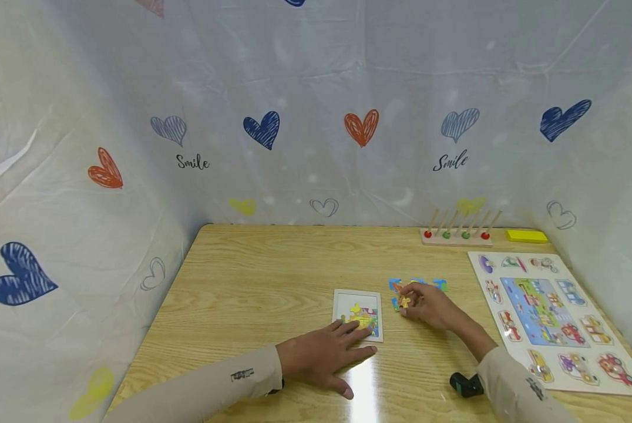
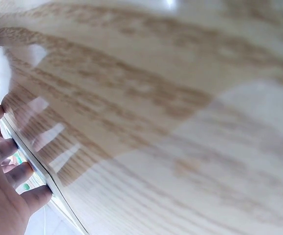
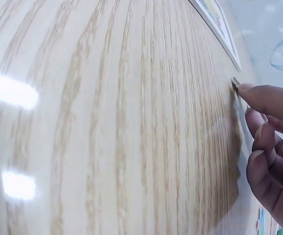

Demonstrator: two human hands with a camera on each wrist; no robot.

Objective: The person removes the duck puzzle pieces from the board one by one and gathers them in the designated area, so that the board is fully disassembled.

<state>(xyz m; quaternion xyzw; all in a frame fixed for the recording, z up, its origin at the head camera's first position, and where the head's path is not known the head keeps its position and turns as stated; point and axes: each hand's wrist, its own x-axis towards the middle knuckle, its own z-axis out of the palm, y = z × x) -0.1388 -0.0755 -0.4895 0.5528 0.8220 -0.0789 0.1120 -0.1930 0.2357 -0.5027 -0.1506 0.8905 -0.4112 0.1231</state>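
Note:
My left hand (image 1: 326,355) lies with its fingers spread, fingertips on the lower left of a small white-framed puzzle tray (image 1: 336,305). Several yellow and coloured pieces (image 1: 365,321) are in the tray's lower part; white backing shows above them. Right of the tray, my right hand (image 1: 427,305) pinches a yellowish puzzle piece (image 1: 404,302) between thumb and fingers. Only that piece's thin edge (image 3: 235,82) shows in the right wrist view. Loose blue-green puzzle pieces (image 1: 440,285) lie around and behind the right hand, some partly hidden by it.
A large white picture board (image 1: 527,271) with vehicle shapes lies at the right. Behind it stand a peg rack (image 1: 456,239) with red and green beads and a yellow block (image 1: 526,236). A black device (image 1: 465,385) sits by my right sleeve. Heart-printed curtains border the table.

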